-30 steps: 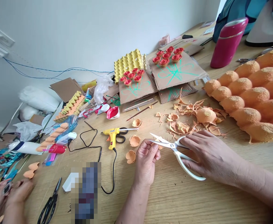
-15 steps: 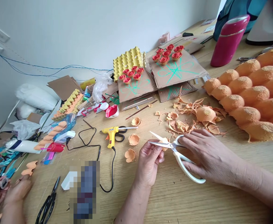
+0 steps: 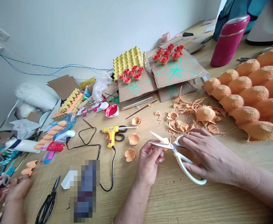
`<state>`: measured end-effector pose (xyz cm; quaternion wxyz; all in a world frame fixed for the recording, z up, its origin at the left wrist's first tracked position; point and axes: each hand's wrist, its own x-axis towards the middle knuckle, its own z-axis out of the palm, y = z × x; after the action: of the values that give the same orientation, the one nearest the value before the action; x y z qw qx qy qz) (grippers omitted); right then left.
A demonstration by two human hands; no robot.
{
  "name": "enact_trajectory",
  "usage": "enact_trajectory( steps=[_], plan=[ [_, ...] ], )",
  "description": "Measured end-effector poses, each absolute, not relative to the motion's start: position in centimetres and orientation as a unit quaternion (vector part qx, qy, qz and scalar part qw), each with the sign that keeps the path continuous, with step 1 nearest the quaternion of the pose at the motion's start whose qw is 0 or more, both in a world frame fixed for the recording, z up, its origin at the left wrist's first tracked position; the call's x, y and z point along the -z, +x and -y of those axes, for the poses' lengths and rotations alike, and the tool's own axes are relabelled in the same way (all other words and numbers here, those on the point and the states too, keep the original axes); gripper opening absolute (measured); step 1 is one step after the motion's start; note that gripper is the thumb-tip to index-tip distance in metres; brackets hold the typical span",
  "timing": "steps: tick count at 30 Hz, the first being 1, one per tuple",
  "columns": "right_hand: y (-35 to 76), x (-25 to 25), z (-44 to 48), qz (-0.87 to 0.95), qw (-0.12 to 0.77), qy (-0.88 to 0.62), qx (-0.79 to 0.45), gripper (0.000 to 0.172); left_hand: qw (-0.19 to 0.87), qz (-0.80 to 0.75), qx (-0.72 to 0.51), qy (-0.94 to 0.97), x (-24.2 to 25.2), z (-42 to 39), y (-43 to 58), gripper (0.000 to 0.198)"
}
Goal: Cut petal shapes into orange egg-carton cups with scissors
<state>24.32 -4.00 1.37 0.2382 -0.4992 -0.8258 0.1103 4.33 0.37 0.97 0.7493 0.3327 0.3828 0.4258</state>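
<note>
My right hand (image 3: 201, 155) is closed on the handles of white scissors (image 3: 190, 174), whose blades stand apart. Between finger and thumb, my left hand (image 3: 149, 161) pinches a small orange egg-carton cup (image 3: 166, 142), partly hidden behind the blades. To the left of my left hand, orange petal-shaped cups (image 3: 134, 139) lie in a row. Beyond my right hand are orange carton scraps (image 3: 180, 126) with an uncut cup (image 3: 205, 114) among them.
A yellow glue gun (image 3: 112, 136) and its black cord lie left of centre. Black scissors (image 3: 48, 202) lie near a co-worker's hands (image 3: 17, 188). Cardboard sheets (image 3: 180, 70) carry red flowers. An orange egg tray (image 3: 246, 96) and pink bottle (image 3: 229, 42) stand at right.
My hands and the white scissors stay almost in place; the small cup shows a slightly different angle behind the blades. The co-worker's hands have shifted slightly.
</note>
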Motion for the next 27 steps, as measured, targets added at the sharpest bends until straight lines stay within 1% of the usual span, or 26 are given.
enact_trajectory(
  steps=[7, 12, 20, 27],
  plan=[
    [24.3, -1.54, 4.1, 0.827, 0.262, -0.476, -0.142, 0.019, 0.754, -0.383, -0.428, 0.319, -1.02, -0.27, 4.28, 0.026],
    [24.32, -1.56, 4.15, 0.831, 0.268, -0.463, -0.154, 0.014, 0.757, -0.365, -0.433, 0.325, -1.0, -0.25, 4.23, 0.022],
    [24.35, -1.59, 4.23, 0.835, 0.262, -0.455, -0.164, 0.018, 0.744, -0.368, -0.432, 0.353, -1.22, -0.41, 4.11, 0.023],
    [24.49, -1.38, 4.36, 0.835, 0.256, -0.46, -0.158, 0.02, 0.71, -0.362, -0.442, 0.411, -1.19, -0.66, 3.82, 0.017]
  ],
)
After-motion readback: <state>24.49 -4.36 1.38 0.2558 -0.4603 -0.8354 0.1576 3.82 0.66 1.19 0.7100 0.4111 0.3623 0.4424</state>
